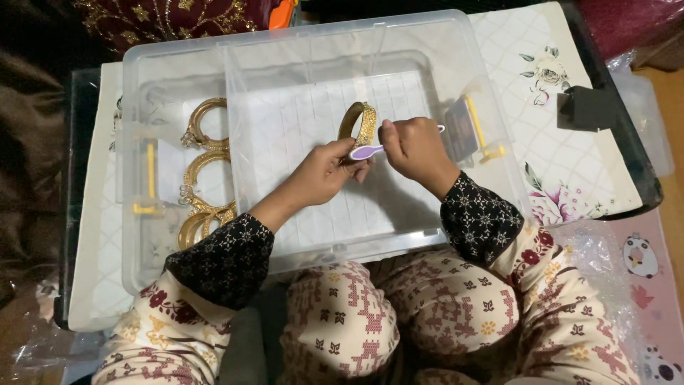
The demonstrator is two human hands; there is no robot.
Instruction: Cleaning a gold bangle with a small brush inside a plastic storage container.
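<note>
A floral cloth [570,164] covers the bench [645,187]. Over a clear bin [135,235], the left hand [324,171] pinches a bangle [358,122]; the right hand [413,146] grips a brush [367,150]. More bangles [203,178] lie at 9 o'clock.

Bangle [358,122]: gold, held at centre. Brush [367,150]: lilac head, white handle. Bangles [203,175] at nine o'clock: gold. Box [135,235]: clear plastic, yellow clips [146,187]. Sleeves [228,257]: black with small pale flowers. Trousers [342,321]: cream, maroon motifs. Cloth [563,121] at two o'clock: cream lattice, pink roses.
</note>
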